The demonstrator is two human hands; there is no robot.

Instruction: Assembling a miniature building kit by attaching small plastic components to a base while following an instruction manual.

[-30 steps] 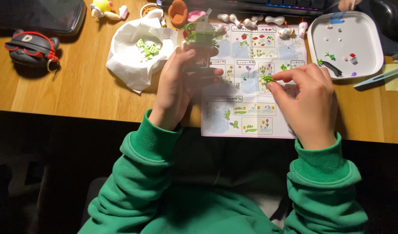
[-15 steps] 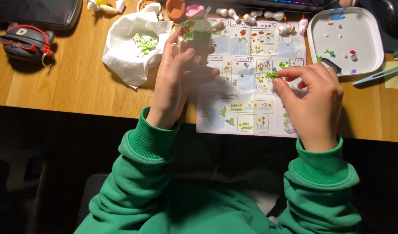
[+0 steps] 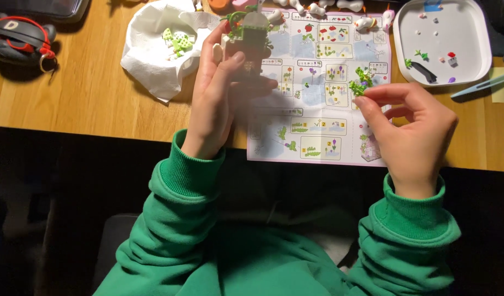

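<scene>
Surface: wooden table (image 3: 82,104), lying lit against a dark floor below.
Left hand (image 3: 221,90): gripping a small brick model (image 3: 249,38), fingers wrapping its side, thumb pressing its front; holding it raised over the top left of the instruction sheet (image 3: 317,109).
Right hand (image 3: 413,129): pinching a tiny green plant piece (image 3: 360,83) between thumb and forefinger, hovering over the sheet's right half, well apart from the model.
Sheet: lying flat at the table's near edge, showing pictured building steps.
Tissue (image 3: 153,55): sitting left of the model, cradling loose green pieces (image 3: 176,41).
Tray (image 3: 471,60): white, resting at the far right, carrying a few small bits.
Sleeves: green, ribbed cuffs (image 3: 189,172) covering both wrists.
</scene>
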